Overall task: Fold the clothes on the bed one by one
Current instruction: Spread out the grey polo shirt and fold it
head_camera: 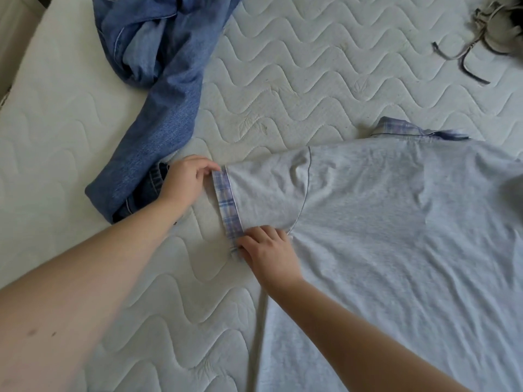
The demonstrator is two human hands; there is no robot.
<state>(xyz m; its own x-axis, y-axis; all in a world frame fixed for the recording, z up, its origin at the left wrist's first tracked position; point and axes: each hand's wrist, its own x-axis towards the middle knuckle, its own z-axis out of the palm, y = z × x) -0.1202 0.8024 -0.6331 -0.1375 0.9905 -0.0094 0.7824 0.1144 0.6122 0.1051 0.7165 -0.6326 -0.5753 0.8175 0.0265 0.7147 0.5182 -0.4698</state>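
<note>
A: Shirt first: where do you have it?

B: Your pale grey cotton short-sleeved shirt [396, 236] lies spread flat on the white quilted mattress of the bed [283, 89], with its blue-and-lilac plaid collar [402, 128] at the far edge and its sleeve stretched toward the left.

A: And your hands?

B: Your left hand [185, 181] pinches the far end of the sleeve's plaid cuff [227, 205]; your right hand [268, 253] holds the near end, fingers curled onto the fabric. I'd say you grip both corners to keep that edge taut and square, so the sleeve can swing over the body in one clean fold.

A: What waits beyond it?

B: Your crumpled blue denim jeans [158, 80] lie in a heap just beside the left hand, likely next in line. A beige strappy garment [481, 38] sits well apart, at the far right corner.

A: Any label or writing?

B: None that you could read from here.
</note>
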